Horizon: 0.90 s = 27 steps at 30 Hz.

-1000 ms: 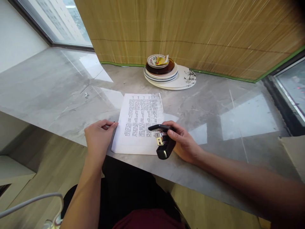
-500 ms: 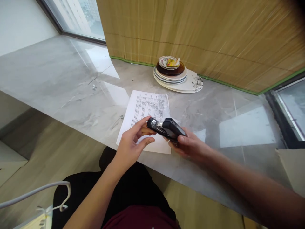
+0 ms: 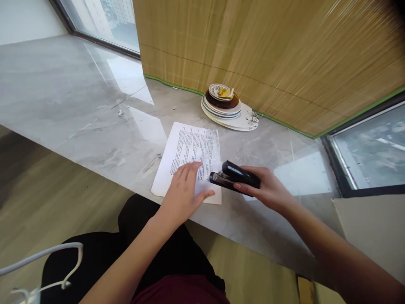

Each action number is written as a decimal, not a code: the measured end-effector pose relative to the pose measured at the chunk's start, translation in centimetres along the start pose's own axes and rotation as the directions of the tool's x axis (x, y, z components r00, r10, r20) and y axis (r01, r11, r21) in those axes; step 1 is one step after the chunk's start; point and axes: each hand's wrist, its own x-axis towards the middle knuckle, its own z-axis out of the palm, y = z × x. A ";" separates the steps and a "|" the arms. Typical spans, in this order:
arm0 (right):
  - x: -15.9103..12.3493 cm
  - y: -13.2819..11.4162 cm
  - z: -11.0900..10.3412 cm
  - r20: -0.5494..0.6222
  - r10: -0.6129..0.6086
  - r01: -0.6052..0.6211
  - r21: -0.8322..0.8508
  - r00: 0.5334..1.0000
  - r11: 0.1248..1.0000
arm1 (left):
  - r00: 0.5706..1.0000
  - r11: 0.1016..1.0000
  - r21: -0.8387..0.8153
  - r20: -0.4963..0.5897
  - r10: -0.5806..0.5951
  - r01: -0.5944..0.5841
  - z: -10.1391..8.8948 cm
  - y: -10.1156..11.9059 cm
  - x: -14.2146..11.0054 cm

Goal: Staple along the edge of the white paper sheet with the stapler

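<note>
A black stapler (image 3: 240,177) is held by my right hand (image 3: 268,188), the fingers and thumb wrapped round its rear half. Its jaws point left and stand apart, with bare metal showing between them. My left hand (image 3: 185,188), fingers stretched and thumb apart, hovers over or rests on the printed paper (image 3: 186,143); I cannot tell whether it touches. Nothing is in that hand. The paper lies on the grey marbled counter (image 3: 104,147), its lower part partly covered by my left hand and the stapler's tip.
A stack of plates (image 3: 218,112) with a yellow packet (image 3: 225,93) on top stands at the back by the bamboo blind (image 3: 240,42). Windows are at left and right. A white hanger (image 3: 41,253) shows at lower left. The counter's front edge runs near my lap.
My left hand has come off the stapler's front end and moved down over the paper. The stapler in my right hand has shifted right and turned nearer level.
</note>
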 end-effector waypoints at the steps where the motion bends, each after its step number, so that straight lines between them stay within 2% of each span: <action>1: -0.6 0.2 -0.9 -0.049 -0.001 -0.004 -0.102 0.999 0.995 | 0.999 0.987 0.151 0.028 0.043 -0.047 0.3 -0.3 -0.3; 3: -1.9 0.8 -2.3 -0.125 -0.012 -0.020 -0.246 0.992 0.969 | 0.992 0.925 0.367 0.113 0.061 -0.099 0.9 -0.7 -0.9; 5: -3.0 1.4 -2.9 -0.141 -0.035 -0.014 -0.337 0.989 0.942 | 0.986 0.870 0.481 0.166 0.032 -0.109 1.4 -0.8 -1.3; 9: -3.2 2.0 -1.3 0.011 -0.061 0.061 -0.362 0.998 0.930 | 0.981 0.812 0.570 0.194 0.017 -0.127 1.9 -0.6 -1.2; 11: -2.5 2.0 0.0 0.048 -0.085 0.096 -0.324 0.995 0.941 | 0.979 0.803 0.579 0.204 0.029 -0.145 1.9 -0.4 -1.0; 14: -1.5 1.9 1.1 0.020 -0.134 0.135 -0.270 0.991 0.953 | 0.977 0.806 0.571 0.208 0.042 -0.156 1.7 -0.4 -1.1; 20: -1.7 3.0 -0.1 0.016 -0.129 0.129 -0.218 0.992 0.967 | 0.974 0.819 0.540 0.201 0.101 -0.196 1.3 0.1 -2.0; 22: -1.8 3.4 -0.5 0.022 -0.118 0.120 -0.207 0.993 0.971 | 0.958 0.827 0.499 0.241 0.154 -0.258 1.1 0.6 -2.4; 25: -1.5 3.5 -0.6 0.046 -0.118 0.124 -0.192 0.992 0.973 | 0.913 0.834 0.408 0.327 0.246 -0.371 1.1 1.1 -2.9; 27: -1.2 3.2 -0.7 0.059 -0.130 0.139 -0.191 0.990 0.972 | 0.896 0.832 0.376 0.342 0.285 -0.408 1.3 1.2 -3.2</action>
